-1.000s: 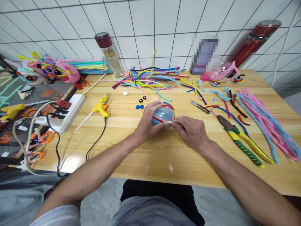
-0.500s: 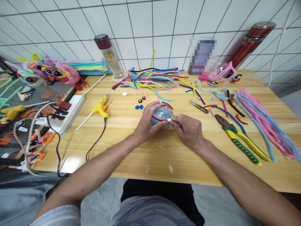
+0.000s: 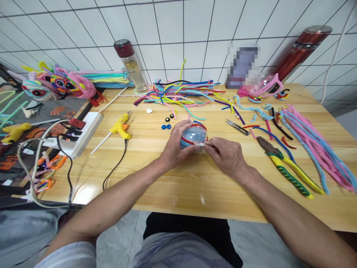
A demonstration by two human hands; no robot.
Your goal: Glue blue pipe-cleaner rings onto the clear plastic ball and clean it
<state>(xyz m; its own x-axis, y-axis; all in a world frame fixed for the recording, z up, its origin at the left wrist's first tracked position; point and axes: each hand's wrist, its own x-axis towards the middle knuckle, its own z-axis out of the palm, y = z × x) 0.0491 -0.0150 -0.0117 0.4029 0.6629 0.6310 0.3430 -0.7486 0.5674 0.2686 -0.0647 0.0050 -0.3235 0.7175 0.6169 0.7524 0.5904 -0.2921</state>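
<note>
A clear, rounded plastic shell (image 3: 193,134) with red and blue pipe cleaner trim sits in front of me on the table. My left hand (image 3: 178,140) is wrapped round its left side, the thumb along the lower edge. At the shell's near right edge, my right hand (image 3: 224,153) pinches a small white piece (image 3: 200,144) between thumb and fingertips; what the piece is made of, I cannot tell. Just beyond the left hand lie blue buttons or eye pieces (image 3: 166,127) and small black ones (image 3: 169,117).
On the left are a yellow glue gun (image 3: 121,127) and a white power strip (image 3: 86,132) with cables. Pipe cleaners (image 3: 181,93) lie at the back. Thread snips (image 3: 237,127), pliers (image 3: 281,163) and pink-blue pipe cleaners (image 3: 312,145) are on the right. A glass bottle (image 3: 132,69) stands behind.
The white piece and my right fingertips have shifted slightly along the shell's near edge. The left hand keeps its hold. The whole view has moved a little.
</note>
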